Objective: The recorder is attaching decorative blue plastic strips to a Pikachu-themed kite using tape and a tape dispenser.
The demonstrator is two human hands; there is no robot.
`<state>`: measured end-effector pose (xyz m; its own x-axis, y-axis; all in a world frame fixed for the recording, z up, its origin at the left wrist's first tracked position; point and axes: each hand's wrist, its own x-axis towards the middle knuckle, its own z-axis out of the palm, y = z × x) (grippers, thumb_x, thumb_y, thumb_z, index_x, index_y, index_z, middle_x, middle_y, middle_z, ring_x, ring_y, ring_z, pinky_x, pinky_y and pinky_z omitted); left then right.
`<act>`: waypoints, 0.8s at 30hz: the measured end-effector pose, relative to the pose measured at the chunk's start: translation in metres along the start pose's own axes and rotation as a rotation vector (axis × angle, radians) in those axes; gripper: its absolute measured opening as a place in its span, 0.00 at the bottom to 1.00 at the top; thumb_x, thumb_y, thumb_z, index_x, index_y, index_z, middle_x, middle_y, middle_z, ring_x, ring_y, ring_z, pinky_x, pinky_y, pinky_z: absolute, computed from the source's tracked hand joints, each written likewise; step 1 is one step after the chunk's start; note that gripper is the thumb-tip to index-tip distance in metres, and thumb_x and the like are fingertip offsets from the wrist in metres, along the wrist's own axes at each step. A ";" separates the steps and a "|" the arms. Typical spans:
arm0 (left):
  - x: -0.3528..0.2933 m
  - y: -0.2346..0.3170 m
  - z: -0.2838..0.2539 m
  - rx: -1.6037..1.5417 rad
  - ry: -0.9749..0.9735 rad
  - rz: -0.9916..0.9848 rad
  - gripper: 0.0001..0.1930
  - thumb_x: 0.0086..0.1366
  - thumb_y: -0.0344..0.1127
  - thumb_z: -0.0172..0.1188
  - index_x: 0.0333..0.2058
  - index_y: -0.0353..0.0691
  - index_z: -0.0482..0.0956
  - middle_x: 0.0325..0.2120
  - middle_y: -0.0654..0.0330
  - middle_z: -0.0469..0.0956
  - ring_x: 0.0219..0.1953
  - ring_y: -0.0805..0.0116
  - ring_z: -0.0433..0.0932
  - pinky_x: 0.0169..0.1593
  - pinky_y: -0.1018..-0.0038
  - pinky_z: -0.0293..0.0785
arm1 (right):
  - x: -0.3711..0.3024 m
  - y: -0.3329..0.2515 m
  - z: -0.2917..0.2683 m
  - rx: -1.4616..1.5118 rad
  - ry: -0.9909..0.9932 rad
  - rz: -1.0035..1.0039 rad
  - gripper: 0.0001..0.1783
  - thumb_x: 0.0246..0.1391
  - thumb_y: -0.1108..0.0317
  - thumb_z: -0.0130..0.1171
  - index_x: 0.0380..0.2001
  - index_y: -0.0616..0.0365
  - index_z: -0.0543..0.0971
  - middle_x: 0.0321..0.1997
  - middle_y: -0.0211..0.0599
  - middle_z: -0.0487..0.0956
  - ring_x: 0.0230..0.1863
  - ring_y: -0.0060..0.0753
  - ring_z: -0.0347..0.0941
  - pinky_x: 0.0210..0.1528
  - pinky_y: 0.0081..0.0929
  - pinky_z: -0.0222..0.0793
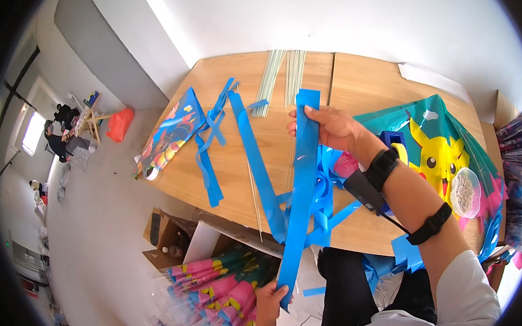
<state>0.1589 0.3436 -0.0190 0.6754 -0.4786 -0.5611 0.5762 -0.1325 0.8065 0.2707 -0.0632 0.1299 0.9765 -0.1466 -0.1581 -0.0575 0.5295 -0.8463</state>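
A long blue strip of thin, glossy plastic sheet is stretched upright between my two hands, over the near part of the table. My right hand pinches its upper end, thumb in front and fingers behind. Below the table edge, my left hand grips the lower end. Black straps and a small black box sit on my right forearm. More blue strips lie loose to the left of the held one. Behind it, a tangle of blue ribbon is partly hidden.
Thin pale sticks lie at the table's back. A printed folded sheet rests left. At right are a teal sheet with a yellow cartoon figure, a bowl of small pale pieces and a blue tape dispenser. Wrapped pink bundles fill a box below.
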 end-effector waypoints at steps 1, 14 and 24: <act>-0.003 -0.006 0.000 0.005 0.014 -0.021 0.06 0.58 0.28 0.59 0.31 0.29 0.76 0.20 0.55 0.77 0.19 0.70 0.75 0.25 0.77 0.73 | -0.001 0.001 0.000 0.003 0.006 0.008 0.22 0.64 0.56 0.45 0.52 0.62 0.70 0.44 0.44 0.79 0.49 0.39 0.75 0.48 0.36 0.71; 0.011 -0.006 -0.004 0.458 -0.320 0.045 0.08 0.62 0.31 0.57 0.36 0.32 0.78 0.26 0.62 0.79 0.30 0.75 0.77 0.37 0.79 0.74 | -0.101 0.006 0.030 0.144 -0.014 0.154 0.13 0.64 0.62 0.45 0.32 0.61 0.71 0.14 0.17 0.55 0.13 0.09 0.47 0.12 0.11 0.43; 0.092 0.037 0.042 0.485 0.530 0.564 0.04 0.56 0.24 0.57 0.31 0.34 0.76 0.24 0.58 0.74 0.25 0.70 0.74 0.30 0.75 0.69 | -0.216 0.019 0.042 0.194 0.106 0.135 0.16 0.66 0.59 0.42 0.31 0.62 0.69 0.12 0.20 0.54 0.10 0.10 0.46 0.09 0.12 0.46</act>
<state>0.2233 0.2583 -0.0332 0.9902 -0.1379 0.0241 -0.0789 -0.4073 0.9099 0.0672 0.0139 0.1692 0.9349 -0.1453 -0.3239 -0.1346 0.6992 -0.7022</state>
